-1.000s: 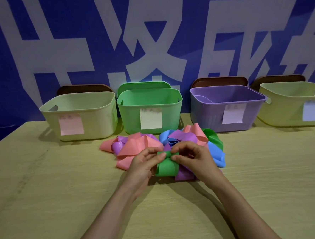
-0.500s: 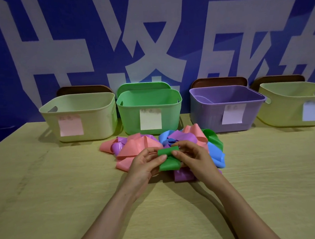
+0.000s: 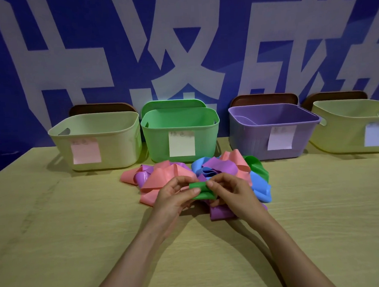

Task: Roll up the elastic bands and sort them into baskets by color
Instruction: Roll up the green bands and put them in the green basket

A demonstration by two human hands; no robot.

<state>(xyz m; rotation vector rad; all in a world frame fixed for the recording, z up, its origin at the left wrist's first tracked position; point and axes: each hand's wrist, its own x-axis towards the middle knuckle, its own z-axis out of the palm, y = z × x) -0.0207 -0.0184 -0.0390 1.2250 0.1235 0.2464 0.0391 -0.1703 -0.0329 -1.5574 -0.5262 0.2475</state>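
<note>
Head view: we work at the band pile [image 3: 164, 176], near the green basket [image 3: 178, 126].
Left hand [image 3: 172, 200]: fingers pinch the left end of the green elastic band [image 3: 201, 190].
Band: partly rolled, held between our hands.
Right hand [image 3: 231, 194]: fingers pinch its right end.

Pinches a partly rolled green elastic band [image 3: 204, 195] between left hand [image 3: 172, 200] and right hand [image 3: 233, 191], in front of the green basket [image 3: 157, 143]. Holds it over the heap of loose bands [image 3: 161, 176].
</note>
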